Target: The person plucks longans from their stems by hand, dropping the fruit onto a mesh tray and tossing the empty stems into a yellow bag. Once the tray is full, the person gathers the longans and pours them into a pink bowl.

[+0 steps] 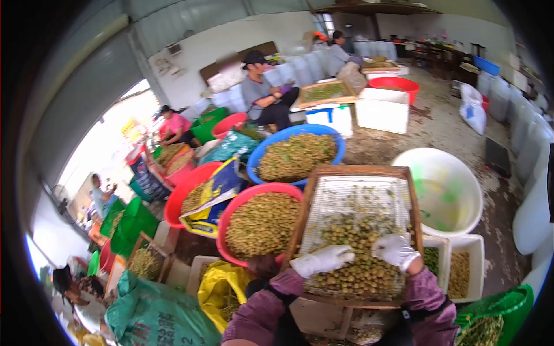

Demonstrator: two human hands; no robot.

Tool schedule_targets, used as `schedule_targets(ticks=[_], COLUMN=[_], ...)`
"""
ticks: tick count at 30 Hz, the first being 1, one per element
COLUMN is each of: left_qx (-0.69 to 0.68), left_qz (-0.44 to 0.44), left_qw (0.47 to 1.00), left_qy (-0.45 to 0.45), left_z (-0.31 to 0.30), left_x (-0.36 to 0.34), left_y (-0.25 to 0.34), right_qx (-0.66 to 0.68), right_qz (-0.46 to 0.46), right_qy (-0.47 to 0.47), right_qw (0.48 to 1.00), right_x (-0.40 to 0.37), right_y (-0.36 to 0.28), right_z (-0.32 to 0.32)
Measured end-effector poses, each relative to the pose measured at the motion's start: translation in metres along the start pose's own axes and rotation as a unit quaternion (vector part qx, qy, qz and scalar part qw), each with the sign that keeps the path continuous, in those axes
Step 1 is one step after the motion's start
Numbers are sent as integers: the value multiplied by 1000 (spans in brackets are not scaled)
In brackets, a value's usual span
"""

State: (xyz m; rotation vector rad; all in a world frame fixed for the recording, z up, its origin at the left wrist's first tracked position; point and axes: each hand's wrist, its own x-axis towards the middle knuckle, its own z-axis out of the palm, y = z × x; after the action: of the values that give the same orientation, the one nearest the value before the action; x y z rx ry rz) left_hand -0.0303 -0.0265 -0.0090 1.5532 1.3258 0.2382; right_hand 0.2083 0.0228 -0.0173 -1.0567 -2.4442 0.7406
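A wooden-framed mesh tray lies in front of me, with many small round green-brown fruits spread over its near half. My left hand, in a white glove, rests low over the fruits on the left side, its fingers stretched to the right. On the right side my right hand, also gloved in white, touches the fruits with its fingers bent inward; whether it holds any is too small to tell. Both sleeves are purple.
Left of the tray stand a pink basin of fruits and a blue basin. A white tub and foam boxes are on the right. Several people sit beyond and at left, one in a black cap. A yellow bag lies near left.
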Motion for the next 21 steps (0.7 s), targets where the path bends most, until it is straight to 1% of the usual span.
schedule_targets(ticks=[1,3,4,5,7,8,9,10,11,12,13,14,15,16,17,18,19,20,21], left_qx=[-15,32,58,38,0,-73,-155,-220,-288,-393,-489,-512,-534,-547,-559,-553,-576,-600,-624], left_qz=[-14,-51,-68,-63,-48,3,-2,11,23,14,-1,8,17,31,44,71,70,67,64], left_qw=[999,997,994,996,998,997,987,975,957,919,870,855,841,833,825,828,812,794,775], left_qy=[-48,-50,-57,-51,-47,4,32,33,25,-22,-68,-79,-84,-75,-63,-64,-67,-68,-70], left_z=[-3,-8,-13,-19,-25,-20,-16,-13,-12,-9,-8,-8,-7,-5,-4,-4,-5,-3,-1], left_x=[-1,3,1,-6,-18,-16,-11,-10,-8,0,8,8,6,5,4,3,5,5,5], left_y=[1,-8,-13,-13,-9,-14,-20,-17,-14,-20,-27,-23,-18,-15,-13,-15,-13,-13,-13], right_qx=[-8,-6,-47,-57,-7,63,130,164,177,374,341,342,370,416,435,444,453,460,448], right_qz=[11,30,29,18,-3,66,142,72,22,200,199,169,164,183,183,165,142,148,149], right_qy=[-34,-59,-61,-54,32,80,128,174,245,171,177,189,192,186,188,189,191,185,180], right_qw=[999,998,997,997,999,993,973,968,953,889,901,905,894,871,861,860,859,855,863], right_x=[1,-1,-2,-4,-3,-2,0,4,8,4,3,5,5,6,7,6,8,9,9], right_y=[-2,-4,4,7,16,15,7,4,24,6,-4,7,2,-4,-8,-7,-7,-8,-8], right_z=[-3,-9,-10,-19,-26,-26,-32,-34,-19,-28,-31,-21,-21,-21,-21,-18,-15,-12,-9])
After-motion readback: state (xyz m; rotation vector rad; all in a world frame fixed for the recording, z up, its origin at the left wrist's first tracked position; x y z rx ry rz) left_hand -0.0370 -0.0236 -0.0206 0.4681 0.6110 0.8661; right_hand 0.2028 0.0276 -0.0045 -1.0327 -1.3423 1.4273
